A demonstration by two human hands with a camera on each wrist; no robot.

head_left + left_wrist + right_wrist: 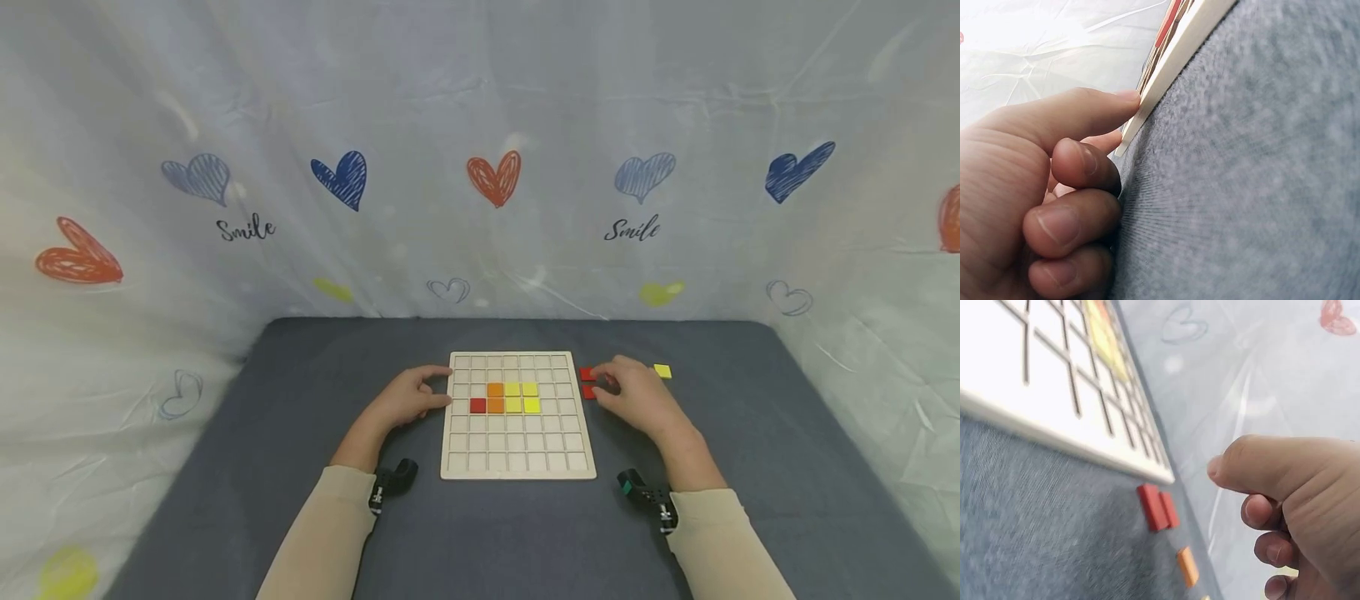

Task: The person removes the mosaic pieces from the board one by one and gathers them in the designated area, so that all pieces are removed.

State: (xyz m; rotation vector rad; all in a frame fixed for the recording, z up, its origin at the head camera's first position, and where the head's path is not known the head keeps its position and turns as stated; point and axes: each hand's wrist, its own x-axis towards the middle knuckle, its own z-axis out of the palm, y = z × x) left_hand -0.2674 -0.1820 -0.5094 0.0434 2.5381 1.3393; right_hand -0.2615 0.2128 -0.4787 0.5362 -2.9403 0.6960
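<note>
grey cloth point(510, 533) underlies a wooden grid board point(517, 463); the left hand point(401, 398) touches its left edge, thumb and forefinger apart, apparently steadying it, while the right hand point(637, 396), loosely curled, seemingly empty, is poised near red tiles point(587, 374) just off its right edge, presumably for easy reach.

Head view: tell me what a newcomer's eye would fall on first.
Likely the red, orange and yellow tiles near the middle of the gridded board. Next, the left hand touching the board's left edge, and the right hand at loose red tiles beyond the right edge.
</note>
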